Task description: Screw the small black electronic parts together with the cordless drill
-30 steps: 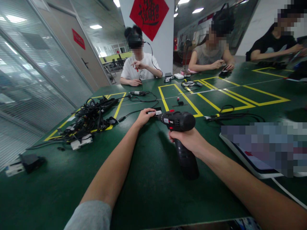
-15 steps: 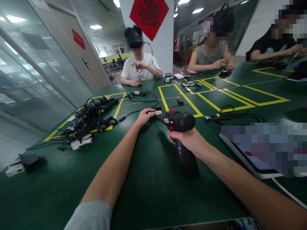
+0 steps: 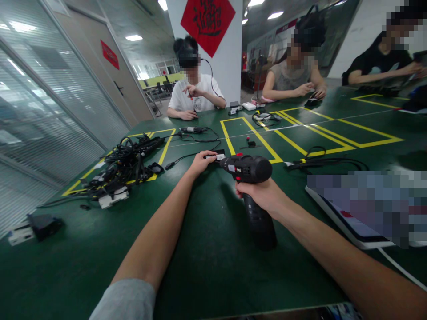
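Right now I have the right hand point(image 3: 255, 192) wrapped around the grip of a black power drill point(image 3: 248, 169) with red accents. Its fingers curl closed about the handle, though I see only a few of them past the thumb side. The drill's nose points left and away from me, at a small black box point(image 3: 220, 156) with a white label, which lies on the green table point(image 3: 200, 266). The chuck comes right up beside the box; whether the bit touches it, I cannot tell.

I have the left hand point(image 3: 202, 162) at the box's left end, fingers close together and reaching onto it. Whether they pinch the box or only press it down is too small for me to see. A thin black cable point(image 3: 183, 158) lies just beyond that hand, with a plug point(image 3: 170, 165) at its near end.

To the left I see a tangled heap of black cables point(image 3: 133, 162) over yellow tape. On the right sit a bundle of black cables point(image 3: 325, 163) and a white-edged device point(image 3: 355, 242), mostly blurred out. Across the table, a person in a white shirt point(image 3: 208, 84) holds a red-handled tool.
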`<action>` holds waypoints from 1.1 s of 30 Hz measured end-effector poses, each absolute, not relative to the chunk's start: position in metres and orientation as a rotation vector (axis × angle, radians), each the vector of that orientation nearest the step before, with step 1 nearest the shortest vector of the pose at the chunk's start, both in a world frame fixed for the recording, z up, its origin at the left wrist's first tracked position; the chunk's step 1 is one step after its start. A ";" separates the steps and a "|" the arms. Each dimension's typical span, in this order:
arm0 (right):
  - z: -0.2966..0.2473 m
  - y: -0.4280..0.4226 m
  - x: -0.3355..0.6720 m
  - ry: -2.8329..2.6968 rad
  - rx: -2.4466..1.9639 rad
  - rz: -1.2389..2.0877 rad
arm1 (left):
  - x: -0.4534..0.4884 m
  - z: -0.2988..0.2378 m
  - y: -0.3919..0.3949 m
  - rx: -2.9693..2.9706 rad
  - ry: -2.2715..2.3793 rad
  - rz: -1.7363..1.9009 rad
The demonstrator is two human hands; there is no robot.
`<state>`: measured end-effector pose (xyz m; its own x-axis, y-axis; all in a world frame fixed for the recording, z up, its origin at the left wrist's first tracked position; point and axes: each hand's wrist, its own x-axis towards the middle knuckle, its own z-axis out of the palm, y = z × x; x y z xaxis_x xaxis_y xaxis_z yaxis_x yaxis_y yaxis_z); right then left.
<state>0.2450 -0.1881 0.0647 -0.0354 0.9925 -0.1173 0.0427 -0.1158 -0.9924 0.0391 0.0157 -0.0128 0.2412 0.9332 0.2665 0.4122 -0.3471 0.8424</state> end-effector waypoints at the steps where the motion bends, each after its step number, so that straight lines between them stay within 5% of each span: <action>1: 0.065 -0.188 0.245 -1.207 -1.309 1.304 | 0.039 -0.013 0.016 1.882 1.230 1.044; 33: 0.067 -0.191 0.245 -1.231 -1.291 1.312 | 0.041 -0.007 0.009 1.889 1.265 1.021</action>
<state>0.2449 -0.1910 0.0671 -0.0562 0.9925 -0.1083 0.0445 -0.1059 -0.9934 0.0412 0.0093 -0.0072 0.2359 0.9388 0.2511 0.4431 -0.3339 0.8319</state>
